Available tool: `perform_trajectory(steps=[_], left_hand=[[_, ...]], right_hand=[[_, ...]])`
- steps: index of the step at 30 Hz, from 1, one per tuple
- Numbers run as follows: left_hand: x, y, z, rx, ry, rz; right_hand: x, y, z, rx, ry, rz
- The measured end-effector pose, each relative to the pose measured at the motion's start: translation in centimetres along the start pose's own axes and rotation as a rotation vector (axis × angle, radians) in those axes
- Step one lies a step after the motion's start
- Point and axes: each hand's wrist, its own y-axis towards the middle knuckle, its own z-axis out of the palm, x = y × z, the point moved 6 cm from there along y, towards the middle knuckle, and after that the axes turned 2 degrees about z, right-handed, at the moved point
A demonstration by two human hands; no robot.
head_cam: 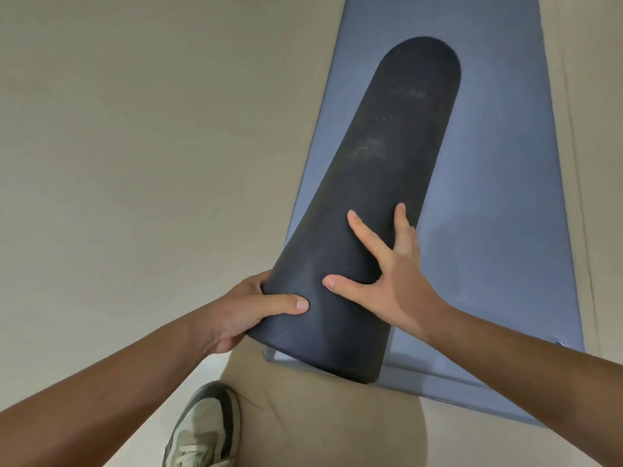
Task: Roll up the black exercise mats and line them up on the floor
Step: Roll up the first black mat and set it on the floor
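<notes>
A rolled mat (387, 170), black and tightly wound, is lying lengthwise away from the person, its near end sitting in both hands and its far end reaching out over a flat blue mat (488, 197). Whether that far end is touching the blue mat cannot be told. The left hand (242, 315) is gripping the near left edge of the roll, with the thumb (290, 303) pressing across the top and the other fingers curling underneath, out of sight. The right hand (394, 274) is lying on the top right of the roll, a little farther along, with its fingers (365, 230) straight and spread wide; the thumb is pointing left across the roll, and the outer fingers are slipping past the right edge, where they are hidden. The blue mat is stretching from near right to far across a beige floor (135, 129). Near the bottom, left of centre, a pale shoe (205, 429) with grey trim is standing on the floor.
</notes>
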Motion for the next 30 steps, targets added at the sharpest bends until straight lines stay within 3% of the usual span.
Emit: perform_trajectory(steps=[8,14,21,30], left_hand=[[4.6,-7.5,-13.4,-0.308,-0.245,0.07],[6.0,-11.1,-25.2,-0.459,-0.261,0.138],[9.8,-14.2,-38.5,-0.491,-0.283,0.18],[11.3,-16.3,-53.3,-0.534,-0.274,0.209]], right_hand=[[13.6,5.2,9.6,0.287,-0.112,-0.298],[21.3,8.6,18.0,0.329,0.035,-0.166],[30.0,10.9,28.8,0.343,0.067,-0.191],[38.8,16.7,37.0,0.384,-0.013,-0.284]])
